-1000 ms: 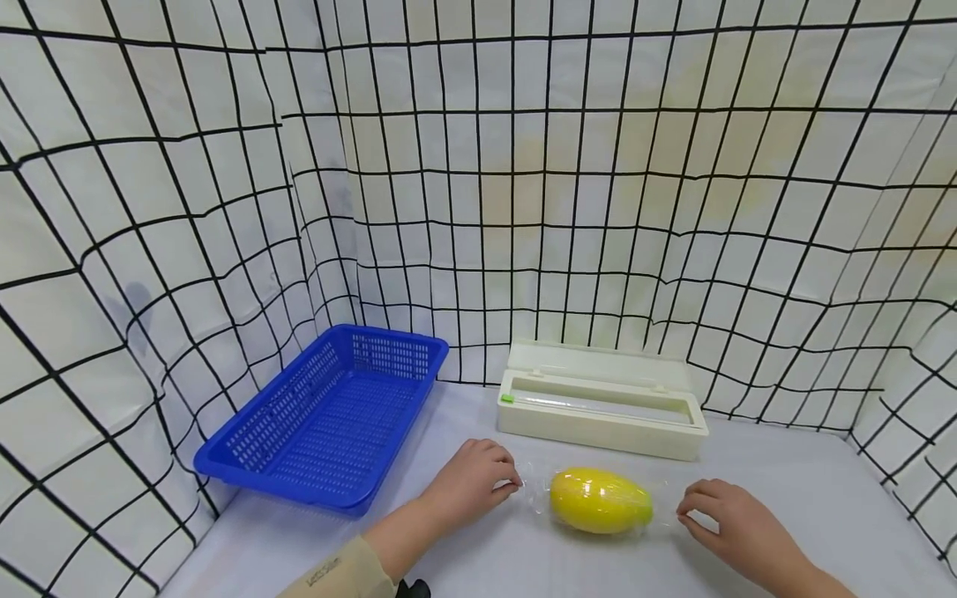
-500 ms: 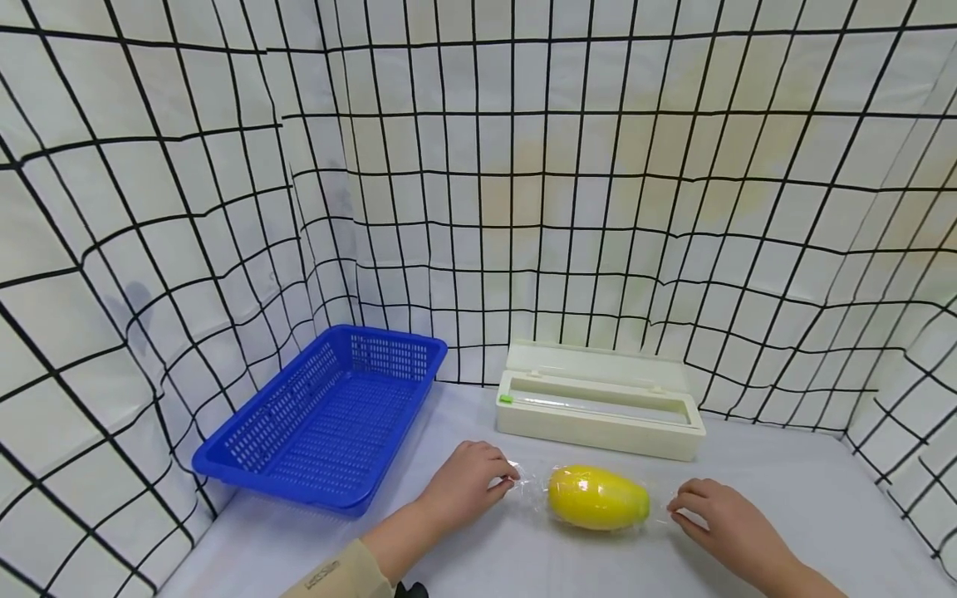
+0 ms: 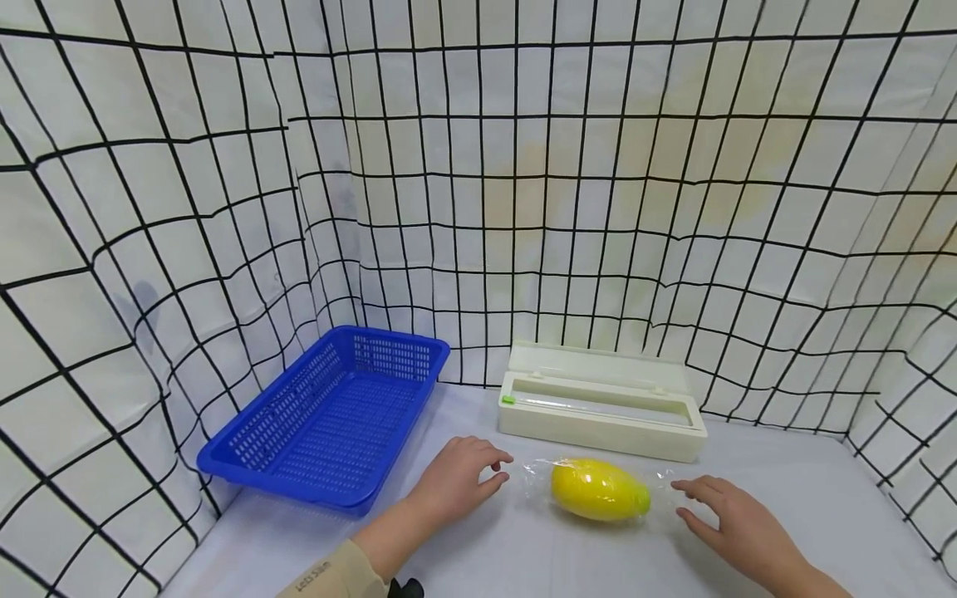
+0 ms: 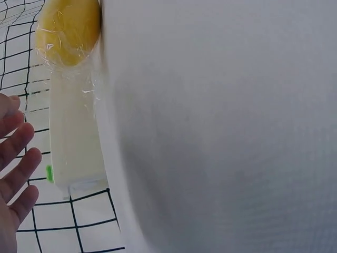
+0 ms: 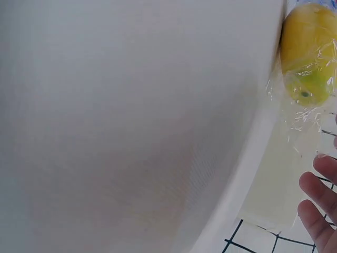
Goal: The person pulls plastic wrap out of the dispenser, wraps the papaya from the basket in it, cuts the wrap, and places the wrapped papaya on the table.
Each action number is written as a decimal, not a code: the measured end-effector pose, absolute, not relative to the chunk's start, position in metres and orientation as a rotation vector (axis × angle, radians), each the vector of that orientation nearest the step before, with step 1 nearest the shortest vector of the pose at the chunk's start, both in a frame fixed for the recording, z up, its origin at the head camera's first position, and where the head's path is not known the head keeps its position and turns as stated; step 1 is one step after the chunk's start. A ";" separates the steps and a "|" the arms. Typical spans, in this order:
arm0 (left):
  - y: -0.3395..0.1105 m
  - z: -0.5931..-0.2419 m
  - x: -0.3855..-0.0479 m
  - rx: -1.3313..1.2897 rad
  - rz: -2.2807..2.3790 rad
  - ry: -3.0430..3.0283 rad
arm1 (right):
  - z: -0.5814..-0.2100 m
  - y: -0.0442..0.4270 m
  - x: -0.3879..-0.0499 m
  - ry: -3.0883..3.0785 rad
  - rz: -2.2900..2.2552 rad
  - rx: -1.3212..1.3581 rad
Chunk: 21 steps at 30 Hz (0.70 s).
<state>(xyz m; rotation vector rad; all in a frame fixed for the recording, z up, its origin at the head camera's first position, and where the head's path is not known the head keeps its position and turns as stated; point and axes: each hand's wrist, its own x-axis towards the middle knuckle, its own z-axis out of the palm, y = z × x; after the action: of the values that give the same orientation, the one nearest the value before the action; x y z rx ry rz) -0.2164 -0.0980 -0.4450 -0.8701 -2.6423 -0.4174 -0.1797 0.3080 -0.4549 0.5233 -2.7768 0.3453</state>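
A yellow oval fruit (image 3: 601, 490) with a greenish end, mango-like in shape, lies on the white table wrapped in clear cling film (image 3: 534, 475). Loose film sticks out at both its ends. To its left is my left hand (image 3: 459, 479), thumb and fingers parted, just off the film's end; the left wrist view shows its fingers (image 4: 20, 176) spread and holding nothing. On the other side my right hand (image 3: 736, 527) hovers by the film's right end with thumb and fingers apart. Loosely bent fingers (image 5: 318, 190) appear in the right wrist view, below the fruit's green tip.
Behind the fruit stands a long cream cling film dispenser (image 3: 598, 433), its lid (image 3: 598, 365) raised, with a green slider (image 3: 508, 399) at the left. A blue plastic basket (image 3: 284, 490) sits at the left. White cloth walls with a black grid (image 3: 568, 174) enclose the table.
Both hands earlier had thumb and fingertips together at the film's ends; now the fingers have parted from it. The fruit has tilted slightly, its left end farther back.
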 end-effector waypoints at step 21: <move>-0.054 -0.430 -0.178 -0.731 -0.521 -2.917 | -0.416 0.296 -0.196 -2.754 0.479 0.599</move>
<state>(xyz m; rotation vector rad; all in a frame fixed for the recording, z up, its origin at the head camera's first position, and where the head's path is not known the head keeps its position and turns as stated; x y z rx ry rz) -0.1780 -0.0539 -0.4298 -0.7310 -2.9175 -0.5208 -0.1961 0.2958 -0.4159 0.5989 -2.7539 0.4791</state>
